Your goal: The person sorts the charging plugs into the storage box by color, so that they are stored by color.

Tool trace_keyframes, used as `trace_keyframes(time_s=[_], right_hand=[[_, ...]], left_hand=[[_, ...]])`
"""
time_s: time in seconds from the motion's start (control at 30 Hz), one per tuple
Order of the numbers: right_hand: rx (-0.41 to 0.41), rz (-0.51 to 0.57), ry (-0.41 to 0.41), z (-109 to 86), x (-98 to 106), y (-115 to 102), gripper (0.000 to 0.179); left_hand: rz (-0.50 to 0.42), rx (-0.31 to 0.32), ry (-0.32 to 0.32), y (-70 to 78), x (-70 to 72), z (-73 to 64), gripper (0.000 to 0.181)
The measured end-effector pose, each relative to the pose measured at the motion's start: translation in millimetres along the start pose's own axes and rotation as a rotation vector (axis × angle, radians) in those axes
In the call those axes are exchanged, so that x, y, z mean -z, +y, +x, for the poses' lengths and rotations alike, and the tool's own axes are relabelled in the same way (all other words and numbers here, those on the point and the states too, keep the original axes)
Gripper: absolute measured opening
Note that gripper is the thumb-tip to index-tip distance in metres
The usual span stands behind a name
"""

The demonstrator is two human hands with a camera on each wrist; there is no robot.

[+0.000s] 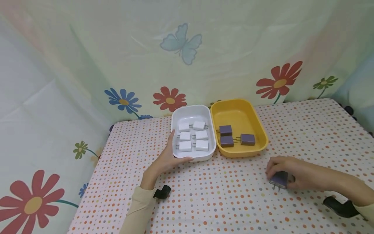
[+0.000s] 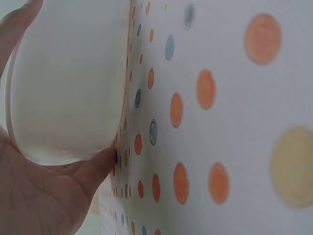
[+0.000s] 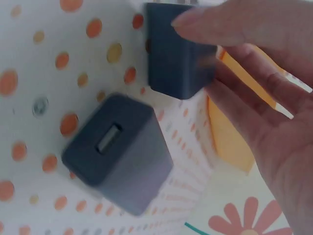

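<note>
Around the near left corner of a white tray [image 1: 214,148], my left hand [image 1: 166,159] holds on, thumb along its front and fingers up its left side; the left wrist view shows the palm [image 2: 44,196] against the tray's wall. Inside the tray lie several white charger plugs [image 1: 201,145]. My right hand [image 1: 301,172] pinches a dark purple charger plug [image 1: 279,179] between thumb and fingers, prongs pointing toward me. Close by, the right wrist view shows a second purple charger plug [image 3: 132,156] by the dotted tablecloth, its USB port visible; the hand hides it in the head view.
A yellow tray [image 1: 261,143] stands against the white tray's right side, holding three purple charger plugs [image 1: 247,139]. Behind both trays hangs a flowered curtain [image 1: 228,65] at the table's back edge. Dotted cloth [image 1: 222,198] covers the tabletop.
</note>
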State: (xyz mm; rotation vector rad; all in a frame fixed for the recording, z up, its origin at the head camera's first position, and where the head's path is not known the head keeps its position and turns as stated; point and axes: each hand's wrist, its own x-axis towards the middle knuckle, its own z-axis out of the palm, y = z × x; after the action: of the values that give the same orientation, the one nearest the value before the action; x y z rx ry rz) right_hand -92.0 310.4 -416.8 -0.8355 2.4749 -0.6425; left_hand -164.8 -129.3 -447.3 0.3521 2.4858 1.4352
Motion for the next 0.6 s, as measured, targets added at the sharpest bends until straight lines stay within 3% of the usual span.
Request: trace_keyframes(time_s=[0.23, 0.6], right_hand=[[-0.015, -0.083, 0.012, 9.5, -5, -3, 0.045], [-0.065, -0.118, 0.001, 16.6, -10, -6, 0.052]], left_hand=[[0.011, 0.001, 0.005, -1.6, 0.1, -0.1, 0.132], [0.007, -0.016, 0.000, -3.6, 0.3, 2.7, 0.134]])
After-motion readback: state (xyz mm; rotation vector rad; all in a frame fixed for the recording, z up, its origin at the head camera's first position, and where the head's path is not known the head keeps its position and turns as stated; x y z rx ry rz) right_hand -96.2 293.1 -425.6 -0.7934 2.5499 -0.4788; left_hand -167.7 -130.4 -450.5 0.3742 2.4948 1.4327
